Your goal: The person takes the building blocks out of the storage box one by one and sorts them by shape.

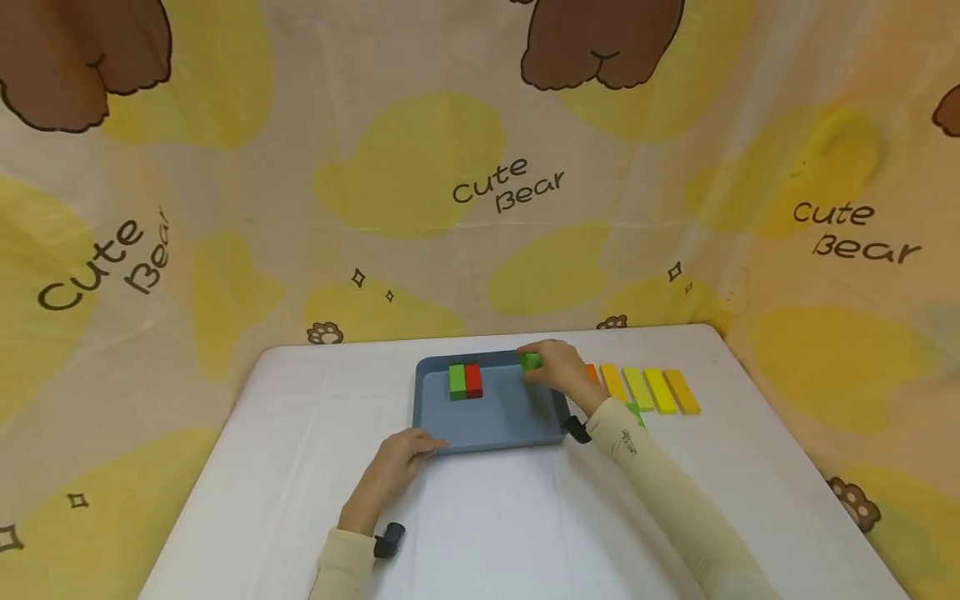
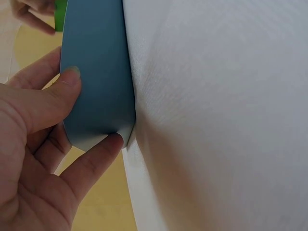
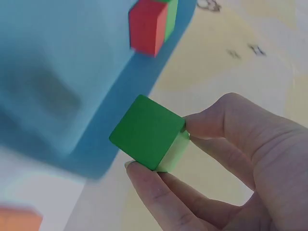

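Pinched by its side faces in the right hand's (image 3: 231, 168) thumb and fingers above the tray's (image 1: 487, 421) far right, the green cube (image 3: 147, 132) looks light, rigid and smooth-sided, while the left hand (image 1: 393, 475) grips the near-left rim.

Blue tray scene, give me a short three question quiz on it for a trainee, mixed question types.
1. True or false: the right hand pinches a green block.
2. Which blocks already lie in the blue tray? A) a light green block and a red block B) two yellow ones C) none
3. What does the left hand do?

Key:
1. True, in a fingertip grip above the tray's far right corner.
2. A; they touch side by side.
3. It holds the tray's near left corner.
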{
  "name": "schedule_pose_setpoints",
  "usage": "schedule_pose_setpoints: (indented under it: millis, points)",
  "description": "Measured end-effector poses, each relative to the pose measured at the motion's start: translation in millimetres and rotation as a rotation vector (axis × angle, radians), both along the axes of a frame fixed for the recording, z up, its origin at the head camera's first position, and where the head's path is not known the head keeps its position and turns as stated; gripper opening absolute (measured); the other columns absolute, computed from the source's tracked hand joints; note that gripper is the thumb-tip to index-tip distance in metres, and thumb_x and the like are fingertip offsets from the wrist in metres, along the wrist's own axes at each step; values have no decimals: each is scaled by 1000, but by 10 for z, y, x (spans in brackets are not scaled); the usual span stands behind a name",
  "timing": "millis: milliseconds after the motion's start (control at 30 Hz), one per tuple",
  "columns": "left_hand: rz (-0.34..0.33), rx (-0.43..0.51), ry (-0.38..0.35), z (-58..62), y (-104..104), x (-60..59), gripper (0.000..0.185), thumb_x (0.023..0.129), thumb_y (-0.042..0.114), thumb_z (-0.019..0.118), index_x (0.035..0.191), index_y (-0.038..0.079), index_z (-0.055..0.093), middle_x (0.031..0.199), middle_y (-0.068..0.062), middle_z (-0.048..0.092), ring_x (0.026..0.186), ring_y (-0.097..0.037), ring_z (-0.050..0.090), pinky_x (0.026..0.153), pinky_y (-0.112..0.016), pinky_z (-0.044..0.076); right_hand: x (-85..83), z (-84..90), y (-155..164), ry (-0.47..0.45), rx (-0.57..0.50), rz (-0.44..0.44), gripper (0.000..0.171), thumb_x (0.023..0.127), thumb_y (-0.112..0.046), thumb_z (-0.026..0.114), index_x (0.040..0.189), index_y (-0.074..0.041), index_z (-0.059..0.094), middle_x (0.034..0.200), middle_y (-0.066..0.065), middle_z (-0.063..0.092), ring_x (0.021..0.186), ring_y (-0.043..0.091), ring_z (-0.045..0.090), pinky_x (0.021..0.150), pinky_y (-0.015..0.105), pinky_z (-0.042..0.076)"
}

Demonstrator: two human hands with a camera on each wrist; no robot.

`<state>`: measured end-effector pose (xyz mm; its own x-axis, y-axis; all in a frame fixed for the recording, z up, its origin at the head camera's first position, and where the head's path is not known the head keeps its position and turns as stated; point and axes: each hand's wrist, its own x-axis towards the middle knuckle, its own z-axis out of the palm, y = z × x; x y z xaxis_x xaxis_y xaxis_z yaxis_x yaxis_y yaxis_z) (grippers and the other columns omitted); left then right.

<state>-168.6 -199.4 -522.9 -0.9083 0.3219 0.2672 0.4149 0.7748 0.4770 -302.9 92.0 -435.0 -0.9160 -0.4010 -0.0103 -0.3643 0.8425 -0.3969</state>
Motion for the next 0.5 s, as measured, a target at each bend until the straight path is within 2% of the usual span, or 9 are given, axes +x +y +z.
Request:
schedule_pose_setpoints:
  millis: [67,200,400,500]
  points:
    - [0,0,1,7,2,-1,25,88,1,68,101,19,79,91,3,72,88,-14,68,81,-30,59,22,29,163,-3,-17,-23,49,84,-19,76,131,-14,64,123,14,67,95,27,59,81,41,53]
    - [5,-6,-14,17,6,-1,25,89,2,67,102,20,79,92,4,72,90,-13,68,83,-31,59,88,51,505,-12,-49,-74,50,85,-16,73,133,-11,62,129,18,64,103,32,59,91,48,52]
    - [9,6,-45,24,7,11,24,90,4,67,102,21,79,92,4,72,90,-13,68,83,-31,58,214,-7,993,-67,-39,-160,51,87,-14,69,137,-9,58,134,23,59,102,34,56,87,48,53]
    - [7,3,-37,34,4,10,24,90,4,67,103,21,79,91,5,72,90,-13,68,83,-31,58,287,-50,1204,-87,-27,-186,51,87,-13,68,137,-6,57,135,26,57,107,37,56,91,54,52]
